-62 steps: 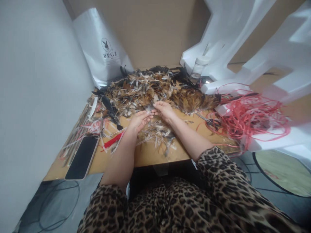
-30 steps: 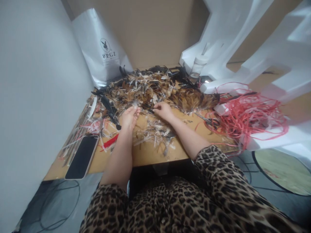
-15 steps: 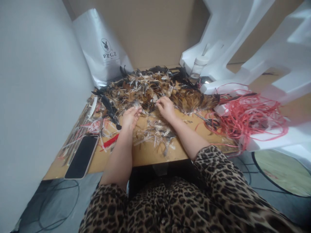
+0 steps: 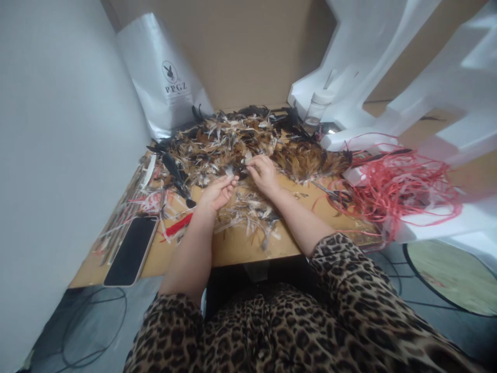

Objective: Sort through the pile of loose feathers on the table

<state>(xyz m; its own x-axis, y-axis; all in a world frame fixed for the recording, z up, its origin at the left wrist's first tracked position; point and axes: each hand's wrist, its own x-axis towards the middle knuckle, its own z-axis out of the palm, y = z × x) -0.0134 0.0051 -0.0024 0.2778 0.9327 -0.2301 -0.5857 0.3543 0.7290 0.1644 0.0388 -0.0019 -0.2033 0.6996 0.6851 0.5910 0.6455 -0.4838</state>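
Observation:
A wide heap of brown, black and white feathers (image 4: pixel 240 140) covers the far half of a small wooden table (image 4: pixel 233 248). My left hand (image 4: pixel 218 191) rests at the heap's near edge, fingers pinched on a small grey feather. My right hand (image 4: pixel 264 173) is just beside it, fingers curled and pinching into the feathers at the same spot. The two sets of fingertips almost touch. A looser scatter of pale feathers (image 4: pixel 252 215) lies on the table below my hands.
A black phone (image 4: pixel 132 251) lies at the table's left front. Red cord (image 4: pixel 396 186) is tangled at the right, scissors (image 4: pixel 334 194) beside it. A white bag (image 4: pixel 163 77) and a clear bottle (image 4: pixel 316 109) stand at the back. White foam pieces (image 4: pixel 388 77) lean at right.
My left hand has shifted right toward my right hand, so the fingertips meet again over a small feather. My right hand has stayed at the heap's edge.

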